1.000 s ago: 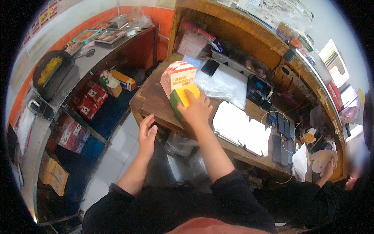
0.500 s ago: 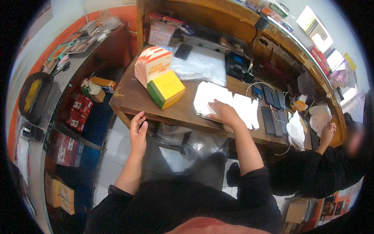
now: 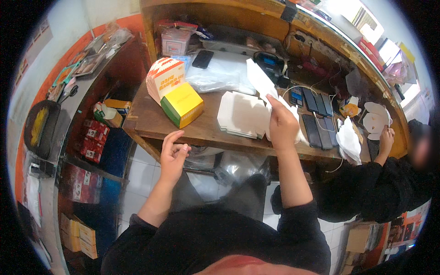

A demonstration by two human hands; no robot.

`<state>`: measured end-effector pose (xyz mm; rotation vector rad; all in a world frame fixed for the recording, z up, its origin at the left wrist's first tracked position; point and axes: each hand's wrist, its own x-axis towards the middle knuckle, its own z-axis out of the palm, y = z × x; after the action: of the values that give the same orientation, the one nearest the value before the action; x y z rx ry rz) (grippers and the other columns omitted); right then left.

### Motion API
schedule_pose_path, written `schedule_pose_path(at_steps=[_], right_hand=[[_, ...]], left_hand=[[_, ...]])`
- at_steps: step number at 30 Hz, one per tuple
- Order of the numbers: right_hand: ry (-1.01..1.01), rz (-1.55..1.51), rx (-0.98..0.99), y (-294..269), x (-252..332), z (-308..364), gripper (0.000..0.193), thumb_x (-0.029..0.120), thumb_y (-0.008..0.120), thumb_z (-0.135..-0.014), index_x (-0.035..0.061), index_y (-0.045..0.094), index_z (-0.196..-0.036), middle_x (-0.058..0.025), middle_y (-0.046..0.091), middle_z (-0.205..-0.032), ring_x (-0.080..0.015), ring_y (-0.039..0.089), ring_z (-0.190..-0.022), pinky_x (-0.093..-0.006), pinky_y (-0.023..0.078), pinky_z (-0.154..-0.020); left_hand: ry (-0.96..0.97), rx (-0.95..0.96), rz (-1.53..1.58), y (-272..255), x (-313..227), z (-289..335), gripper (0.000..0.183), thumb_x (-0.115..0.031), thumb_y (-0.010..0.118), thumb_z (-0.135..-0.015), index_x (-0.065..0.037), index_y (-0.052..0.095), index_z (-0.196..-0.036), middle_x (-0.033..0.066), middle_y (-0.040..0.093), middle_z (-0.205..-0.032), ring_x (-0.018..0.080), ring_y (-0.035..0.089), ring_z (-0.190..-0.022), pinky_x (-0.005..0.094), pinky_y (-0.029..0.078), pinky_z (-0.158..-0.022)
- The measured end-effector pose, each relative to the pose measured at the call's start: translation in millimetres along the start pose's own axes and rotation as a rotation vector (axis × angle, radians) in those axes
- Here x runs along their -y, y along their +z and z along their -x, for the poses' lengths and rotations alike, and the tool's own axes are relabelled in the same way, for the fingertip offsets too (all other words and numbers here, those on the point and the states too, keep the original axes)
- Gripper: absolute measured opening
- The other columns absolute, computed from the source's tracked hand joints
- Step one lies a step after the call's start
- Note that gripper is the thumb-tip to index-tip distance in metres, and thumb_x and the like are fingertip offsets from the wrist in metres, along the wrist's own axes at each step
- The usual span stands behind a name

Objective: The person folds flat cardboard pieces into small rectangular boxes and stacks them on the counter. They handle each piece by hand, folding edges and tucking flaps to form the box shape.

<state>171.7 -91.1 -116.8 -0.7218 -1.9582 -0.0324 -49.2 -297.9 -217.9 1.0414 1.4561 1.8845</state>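
Note:
My right hand (image 3: 283,123) pinches the edge of a flat white box blank (image 3: 260,78) and holds it tilted up above the table. Just under and beside it lies a stack of white die-cut box blanks (image 3: 240,113). My left hand (image 3: 170,156) hovers empty at the table's front edge, its fingers loosely curved and apart. Beyond that hand stands a yellow and green folded box (image 3: 184,105). Behind the box leans a fanned stack of red, white and orange printed cartons (image 3: 166,77).
Several phones (image 3: 321,123) with white cables lie right of the blanks. A co-worker's hand (image 3: 387,137) holds a white cut-out card (image 3: 376,120) at the far right. Plastic-wrapped sheets (image 3: 224,75) lie at the back. Left stands a shelf unit (image 3: 87,87) with boxes.
My right hand has lifted one white blank off the stack and raised it, tilting it upright. My left hand has shifted slightly right, its fingers curling more. The co-worker's hand has risen with the card.

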Motion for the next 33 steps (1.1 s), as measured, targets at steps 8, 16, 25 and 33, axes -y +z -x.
schedule_pose_path(at_steps=[8, 16, 25, 33], right_hand=[[0.148, -0.224, 0.827, -82, 89, 47, 0.019, 0.012, 0.067, -0.082, 0.0126, 0.066, -0.101, -0.0121, 0.068, -0.083, -0.0311, 0.067, -0.072, -0.0365, 0.052, -0.064], [0.245, -0.425, 0.406, -15, 75, 130, 0.021, 0.003, 0.072, -0.074, 0.0098, 0.066, -0.092, -0.0076, 0.064, -0.091, -0.0283, 0.065, -0.082, -0.0354, 0.051, -0.068], [-0.111, -0.527, 0.389, 3, 58, 150, 0.021, 0.003, 0.076, -0.066, 0.0127, 0.066, -0.083, 0.0003, 0.065, -0.091, -0.0217, 0.061, -0.084, -0.0414, 0.041, -0.085], [0.095, -0.382, 0.527, 2, 67, 153, 0.015, 0.007, 0.073, -0.073, 0.0120, 0.067, -0.086, -0.0022, 0.064, -0.088, -0.0245, 0.060, -0.087, -0.0372, 0.041, -0.080]], left_hand=[[-0.298, 0.497, 0.014, 40, -44, 19, 0.057, -0.011, 0.072, -0.083, -0.004, 0.046, -0.133, 0.0109, 0.056, -0.119, 0.0147, 0.066, -0.076, 0.0245, 0.053, -0.061], [-0.451, 0.280, -0.097, 56, -18, 33, 0.025, -0.015, 0.064, -0.091, -0.001, 0.056, -0.110, 0.0050, 0.064, -0.084, 0.0098, 0.061, -0.057, 0.0235, 0.050, -0.053], [-0.568, 0.711, -0.153, 41, -10, 26, 0.036, -0.007, 0.058, -0.090, -0.001, 0.054, -0.125, 0.0023, 0.061, -0.082, 0.0073, 0.057, -0.059, 0.0229, 0.048, -0.051], [-0.502, 0.735, -0.193, 43, -7, 28, 0.034, -0.008, 0.063, -0.088, 0.000, 0.056, -0.120, 0.0011, 0.059, -0.078, 0.0070, 0.056, -0.057, 0.0225, 0.048, -0.050]])
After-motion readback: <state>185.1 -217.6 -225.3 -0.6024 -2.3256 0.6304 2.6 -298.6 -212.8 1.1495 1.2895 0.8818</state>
